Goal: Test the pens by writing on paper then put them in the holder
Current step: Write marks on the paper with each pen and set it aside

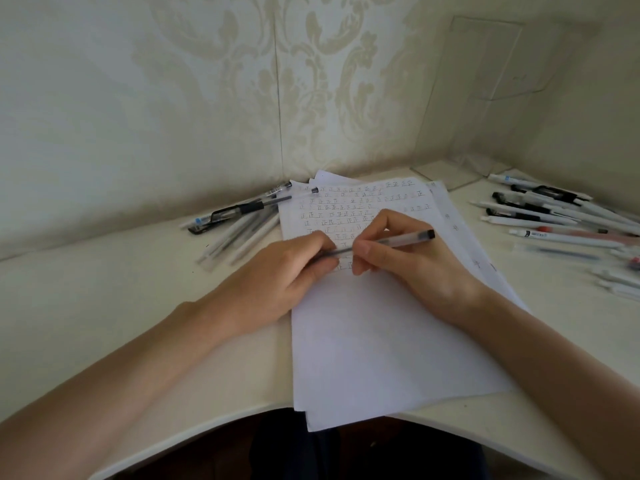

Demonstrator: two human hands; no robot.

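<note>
Loose pile of pens (239, 216) is lying at 10 o'clock on the worktop (104, 292), touching the left edge of the paper (374, 341), one small dark cap (314, 190) sitting on the sheet's top corner. Left hand (277, 278) is resting at the paper's left edge, fingers curled and pinching the tip end of the clear pen (391, 241), probably pulling a cap off or pushing one on; cannot tell which, the tip is hidden under the fingers. Right hand (405, 258) is gripping the same pen mid-barrel between thumb and forefinger, dark back end pointing toward 2 o'clock, pen lying nearly flat just above the rows of written marks. To do this step well: be keeping the right grip firm near the middle, pulling straight along the barrel so ink is not flicking, and be keeping the left heel pressing the sheet so it is not sliding. Second spread of pens (554, 216) is lying at 2 o'clock, well apart from the paper. Clear holder (485, 98), faint outline only, seems to be standing in the corner at 1 o'clock; hard to confirm.
</note>
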